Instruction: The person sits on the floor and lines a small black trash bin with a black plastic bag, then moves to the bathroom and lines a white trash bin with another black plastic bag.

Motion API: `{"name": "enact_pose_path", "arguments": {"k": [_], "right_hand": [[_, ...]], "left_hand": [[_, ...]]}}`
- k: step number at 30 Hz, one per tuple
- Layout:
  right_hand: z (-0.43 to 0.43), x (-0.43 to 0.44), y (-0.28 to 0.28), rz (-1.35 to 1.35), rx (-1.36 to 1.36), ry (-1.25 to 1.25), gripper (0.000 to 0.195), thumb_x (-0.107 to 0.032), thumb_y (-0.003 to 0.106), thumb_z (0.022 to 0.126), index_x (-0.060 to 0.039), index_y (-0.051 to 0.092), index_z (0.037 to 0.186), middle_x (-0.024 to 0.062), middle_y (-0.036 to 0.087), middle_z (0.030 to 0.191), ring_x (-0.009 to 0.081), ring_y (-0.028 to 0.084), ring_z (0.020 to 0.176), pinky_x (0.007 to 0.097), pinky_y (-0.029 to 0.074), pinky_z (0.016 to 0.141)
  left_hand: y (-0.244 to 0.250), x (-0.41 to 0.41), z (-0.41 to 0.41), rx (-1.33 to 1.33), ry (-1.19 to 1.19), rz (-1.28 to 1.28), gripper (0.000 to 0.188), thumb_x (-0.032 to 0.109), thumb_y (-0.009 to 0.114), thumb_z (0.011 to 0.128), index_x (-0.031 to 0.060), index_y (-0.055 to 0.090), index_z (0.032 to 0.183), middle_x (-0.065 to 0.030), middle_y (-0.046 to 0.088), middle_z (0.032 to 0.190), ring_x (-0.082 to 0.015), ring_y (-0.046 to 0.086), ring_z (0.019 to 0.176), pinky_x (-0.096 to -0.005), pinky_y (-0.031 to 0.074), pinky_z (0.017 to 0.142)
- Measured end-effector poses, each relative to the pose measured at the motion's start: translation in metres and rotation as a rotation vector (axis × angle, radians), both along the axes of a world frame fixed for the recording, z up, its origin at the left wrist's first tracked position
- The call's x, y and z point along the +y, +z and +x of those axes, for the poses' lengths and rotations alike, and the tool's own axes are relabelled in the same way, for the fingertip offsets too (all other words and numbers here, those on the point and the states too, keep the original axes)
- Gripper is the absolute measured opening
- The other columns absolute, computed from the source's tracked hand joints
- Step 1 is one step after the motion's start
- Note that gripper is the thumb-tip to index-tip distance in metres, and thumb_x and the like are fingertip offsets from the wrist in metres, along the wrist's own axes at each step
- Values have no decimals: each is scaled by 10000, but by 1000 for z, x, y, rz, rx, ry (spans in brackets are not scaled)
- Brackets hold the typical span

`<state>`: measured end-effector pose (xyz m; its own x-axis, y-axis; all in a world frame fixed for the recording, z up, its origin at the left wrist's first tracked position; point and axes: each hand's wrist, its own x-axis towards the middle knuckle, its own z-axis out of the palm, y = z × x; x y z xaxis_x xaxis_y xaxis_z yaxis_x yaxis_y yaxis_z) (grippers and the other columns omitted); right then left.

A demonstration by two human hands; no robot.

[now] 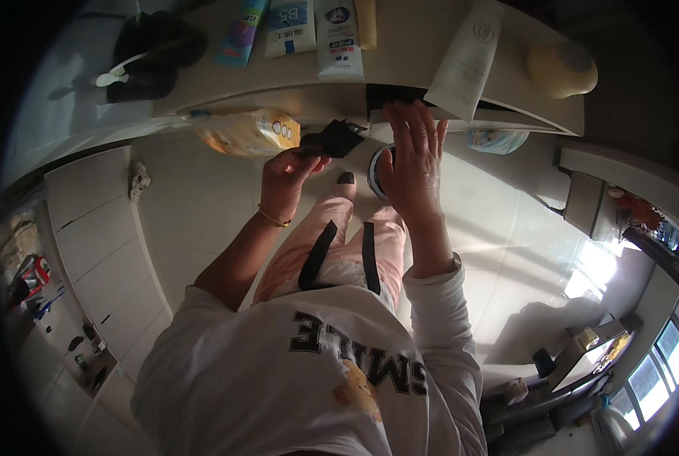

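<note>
My left hand [289, 174] pinches a small black packet [339, 141] with a jagged torn-looking edge, just below the cabinet top. My right hand [416, 162] is stretched out flat, its thumb apart, and holds nothing that I can see. Its fingertips are at a dark gap [380, 96] in the cabinet's front, perhaps a partly open drawer; whether they touch its edge I cannot tell. Close to these fingers, a white squeeze tube [466, 60] lies across the cabinet top [408, 40] and sticks out over the front edge.
Several squeeze tubes, including a white one [340, 43], lie along the cabinet top. A white toothbrush [114, 75] rests at the left, a pale yellow rounded object [561, 68] at the right. Below the edge are an orange-and-white package [248, 132] and a blue-white package [498, 141].
</note>
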<state>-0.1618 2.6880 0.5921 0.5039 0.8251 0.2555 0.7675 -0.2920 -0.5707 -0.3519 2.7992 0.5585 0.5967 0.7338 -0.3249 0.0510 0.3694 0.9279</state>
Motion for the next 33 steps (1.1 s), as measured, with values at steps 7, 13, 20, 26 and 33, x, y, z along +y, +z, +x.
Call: {"name": "enact_pose_path", "arguments": {"k": [7, 13, 20, 26, 33], "right_hand": [[-11, 5, 10, -9, 99, 16, 656, -23, 614, 755, -87, 436, 1383, 119, 423, 1407, 335, 322, 1366, 500, 203, 1152], [-52, -61, 11, 109, 473, -47, 654, -41, 682, 753, -61, 457, 1367, 149, 486, 1371, 361, 439, 1286, 443, 363, 1069], [-79, -86, 59, 213, 330, -111, 389, -58, 739, 727, -55, 660, 1108, 117, 632, 1110, 309, 578, 1013, 380, 469, 880], [-108, -127, 85, 296, 387, -202, 122, 7, 687, 777, -18, 701, 897, 97, 656, 819, 199, 618, 708, 297, 494, 654], [-166, -246, 91, 400, 725, -427, 55, 11, 662, 809, -4, 672, 861, 83, 651, 779, 167, 636, 690, 274, 489, 624]], "left_hand": [[23, 9, -4, -42, -134, 113, 166, 44, 615, 904, -52, 643, 1037, -130, 692, 956, -182, 684, 881, -276, 533, 831], [43, 15, 4, -116, -427, 8, 133, 16, 639, 876, -37, 655, 997, -107, 689, 915, -173, 689, 862, -263, 540, 802], [80, -4, 15, -14, -711, 117, 56, 41, 659, 866, -1, 678, 898, -45, 668, 765, -86, 629, 686, -211, 492, 628], [114, -49, 1, 46, -829, 161, 101, 99, 667, 875, 9, 677, 829, -3, 621, 670, -42, 524, 593, -211, 432, 546], [125, -149, -21, -204, -844, 638, 92, 81, 710, 835, 11, 655, 809, -26, 575, 722, -73, 519, 667, -228, 425, 607]]}}
